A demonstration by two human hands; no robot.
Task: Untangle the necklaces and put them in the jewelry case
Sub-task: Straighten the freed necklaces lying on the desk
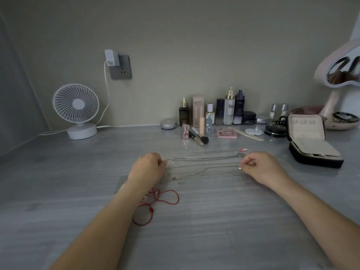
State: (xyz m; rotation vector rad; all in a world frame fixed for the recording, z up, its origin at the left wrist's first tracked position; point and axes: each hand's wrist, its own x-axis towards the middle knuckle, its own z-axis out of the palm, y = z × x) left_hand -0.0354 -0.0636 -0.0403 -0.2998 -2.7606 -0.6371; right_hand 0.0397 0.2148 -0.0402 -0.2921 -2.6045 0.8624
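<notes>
silver necklaces [202, 158] lie stretched out; our left hand [148, 169] and our right hand [260, 166] each pinch a chain end.

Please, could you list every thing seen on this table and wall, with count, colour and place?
silver necklaces: several, silver, in rows between the grips
red cord: one, red, looped, front centre-left
jewelry case: one, black, open, right side
fan: one, white, back left
charger: one, white, in wall socket
cosmetic bottles: many, mixed, along wall
mirror: one, pale pink, far right
table: one, grey, under everything
left grip: one, bare, pinches necklaces' left ends
right grip: one, bare, pinches a chain's right end
</notes>
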